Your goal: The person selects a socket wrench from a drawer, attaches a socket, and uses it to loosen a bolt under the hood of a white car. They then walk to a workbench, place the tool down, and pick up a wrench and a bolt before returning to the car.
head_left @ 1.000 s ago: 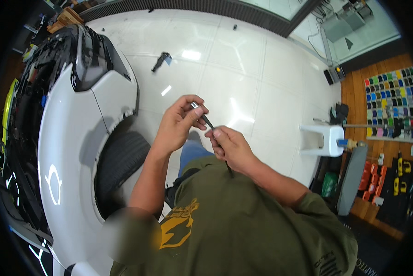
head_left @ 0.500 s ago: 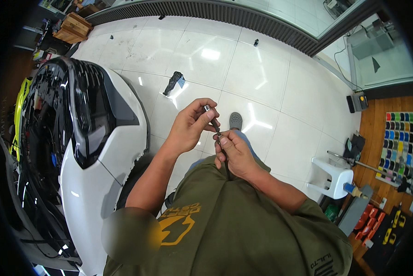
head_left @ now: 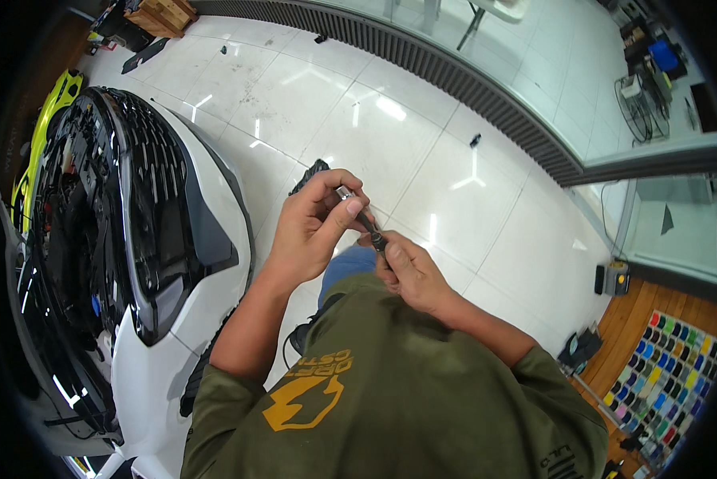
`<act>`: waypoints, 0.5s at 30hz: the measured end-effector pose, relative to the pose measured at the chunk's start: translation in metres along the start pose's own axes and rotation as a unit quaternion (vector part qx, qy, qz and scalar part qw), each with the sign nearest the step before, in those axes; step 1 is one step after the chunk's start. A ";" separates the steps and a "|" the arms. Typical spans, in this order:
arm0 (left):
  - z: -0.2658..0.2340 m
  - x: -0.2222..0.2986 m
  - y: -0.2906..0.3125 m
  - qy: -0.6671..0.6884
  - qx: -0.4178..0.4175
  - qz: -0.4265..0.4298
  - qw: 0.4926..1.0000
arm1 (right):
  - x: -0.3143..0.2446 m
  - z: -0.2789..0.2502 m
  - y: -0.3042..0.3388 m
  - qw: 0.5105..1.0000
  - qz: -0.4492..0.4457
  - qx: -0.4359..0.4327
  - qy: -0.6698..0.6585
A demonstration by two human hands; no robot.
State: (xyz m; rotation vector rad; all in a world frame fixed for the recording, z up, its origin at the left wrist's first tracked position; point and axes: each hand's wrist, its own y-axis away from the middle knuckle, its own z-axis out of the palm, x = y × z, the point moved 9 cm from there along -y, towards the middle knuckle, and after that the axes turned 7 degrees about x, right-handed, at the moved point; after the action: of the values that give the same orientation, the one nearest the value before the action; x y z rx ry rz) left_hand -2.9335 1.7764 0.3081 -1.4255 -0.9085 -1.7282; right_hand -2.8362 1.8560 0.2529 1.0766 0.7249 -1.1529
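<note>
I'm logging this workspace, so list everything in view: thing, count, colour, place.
Slim tool: 1, dark with silver end, picture centre
Car: 1, white and black, left
Bodywork: 1, yellow-green, far left
Crate: 1, brown, top left
Tiled floor: 1, white, centre
Crumpled item: 1, black, floor ahead
Small scraps: 3, dark, far floor
Ribbed strip: 1, dark grey, floor's far edge
Table: 1, white, top
Fan: 1, dark, upper right
Box: 1, grey with yellow spot, right
Bundle: 1, dark, lower right
Swatch board: 1, multicoloured, lower right
Dim rim items: uncounted, too unclear
Shirt: 1, olive, bottom
Left hand: 1, bare, at silver end
Right hand: 1, bare, at lower end
</note>
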 end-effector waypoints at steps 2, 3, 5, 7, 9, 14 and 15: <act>-0.017 0.020 -0.038 0.008 0.005 0.023 1.000 | -0.024 0.002 -0.044 0.999 0.018 -0.016 0.024; -0.027 0.029 -0.059 0.003 0.006 0.029 1.000 | -0.032 0.003 -0.066 0.999 0.027 -0.022 0.035; -0.046 0.036 -0.100 0.012 0.007 0.027 1.000 | -0.047 0.002 -0.104 0.998 0.039 -0.020 0.041; -0.059 0.042 -0.137 0.032 -0.014 0.009 0.999 | -0.065 0.001 -0.136 0.997 0.038 -0.025 0.066; -0.071 0.051 -0.169 0.021 -0.022 0.011 0.999 | -0.080 -0.004 -0.170 0.993 0.017 -0.041 0.106; -0.117 0.070 -0.246 -0.076 0.055 0.038 0.995 | -0.123 -0.002 -0.264 0.977 -0.062 -0.047 0.196; -0.126 0.075 -0.259 -0.087 0.081 0.053 0.992 | -0.131 -0.002 -0.284 0.972 -0.074 -0.054 0.214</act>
State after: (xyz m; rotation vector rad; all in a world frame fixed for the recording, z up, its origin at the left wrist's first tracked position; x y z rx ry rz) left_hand -3.2290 1.7916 0.3433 -1.5052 -1.0215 -1.4356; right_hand -3.1444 1.8931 0.2867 1.2083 1.2100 -0.9998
